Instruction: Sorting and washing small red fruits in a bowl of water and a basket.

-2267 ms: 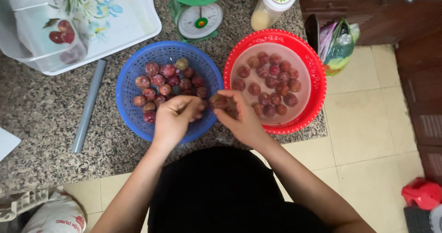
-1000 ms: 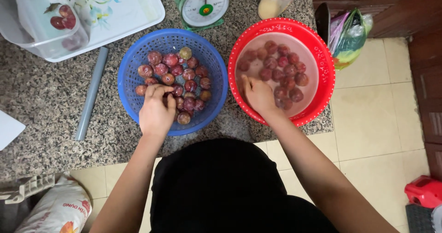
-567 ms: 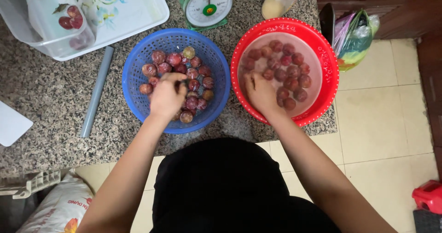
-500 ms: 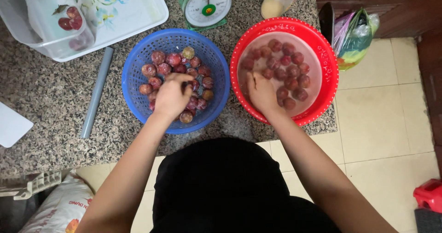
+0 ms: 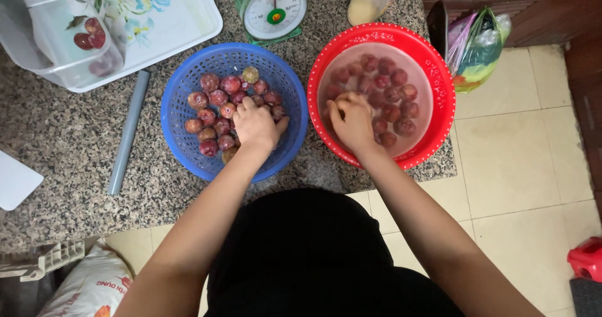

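My left hand point(image 5: 256, 126) rests curled on the plums point(image 5: 216, 97) in the blue basket point(image 5: 182, 141), centre frame. My right hand point(image 5: 351, 121), fingers bent, dips into the red basin point(image 5: 439, 72); whether it grips fruit, I cannot tell.

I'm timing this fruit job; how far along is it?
Roughly half, at a guess. Done: about a dozen red fruits sit in water in the red basin. In hand: left hand is on the fruits in the blue basket, right hand in the basin. Left: a similar pile in the basket.
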